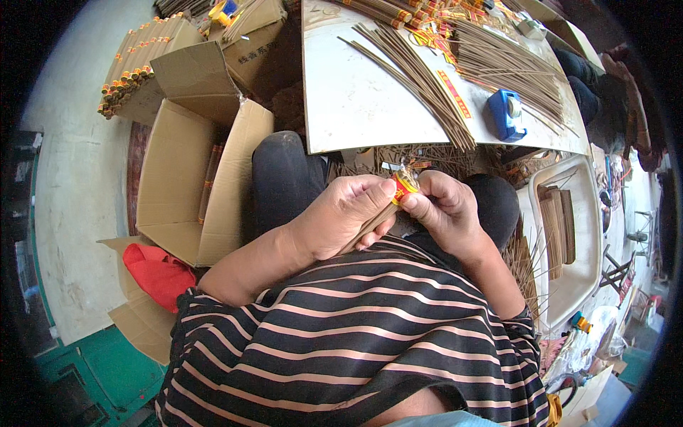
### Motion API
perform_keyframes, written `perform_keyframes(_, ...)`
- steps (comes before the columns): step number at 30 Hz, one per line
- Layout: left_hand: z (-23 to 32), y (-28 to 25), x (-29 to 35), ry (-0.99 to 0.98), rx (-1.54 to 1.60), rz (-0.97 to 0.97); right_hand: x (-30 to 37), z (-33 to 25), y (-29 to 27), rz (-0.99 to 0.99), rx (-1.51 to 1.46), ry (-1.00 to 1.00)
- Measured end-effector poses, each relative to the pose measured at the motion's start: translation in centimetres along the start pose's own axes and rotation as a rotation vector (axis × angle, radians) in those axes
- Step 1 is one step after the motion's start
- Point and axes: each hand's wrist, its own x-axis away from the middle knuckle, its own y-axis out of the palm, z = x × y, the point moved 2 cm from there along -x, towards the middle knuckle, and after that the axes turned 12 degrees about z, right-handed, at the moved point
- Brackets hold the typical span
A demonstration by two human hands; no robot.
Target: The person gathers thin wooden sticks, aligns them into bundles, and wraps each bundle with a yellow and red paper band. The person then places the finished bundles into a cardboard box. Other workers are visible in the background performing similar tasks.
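Above my lap, my left hand (338, 213) is wrapped round a bundle of thin brown incense sticks (371, 226). A red and yellow paper band (404, 188) circles the bundle near its upper end, where something clear and shiny sticks out. My right hand (449, 212) pinches that band with thumb and fingers from the right side. The bundle slants from upper right to lower left, and its lower part is hidden by my left hand and forearm.
A white table (338, 107) ahead carries loose sticks (427, 85), a paper strip (454, 94) and a blue tape dispenser (506, 115). At left stand an open cardboard box (178, 171), a red cloth (158, 276) and stacked banded bundles (146, 53). A white tub (585, 277) holds sticks at right.
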Motion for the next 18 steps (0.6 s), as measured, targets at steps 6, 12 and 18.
perform_keyframes(6, -0.1, -0.3, -0.4, -0.065, 0.070, -0.031, -0.4, 1.2, 0.4, 0.060, -0.056, -0.200)
perform_keyframes(12, -0.7, -1.1, -1.1, -0.124, 0.169, -0.169, -0.7, 1.5, 0.2, 0.052, -0.117, -0.194)
perform_keyframes(18, 0.0, -0.4, -1.2, -0.244, 0.278, -0.349, -1.2, 1.1, -0.3, 0.059, -0.233, -0.112)
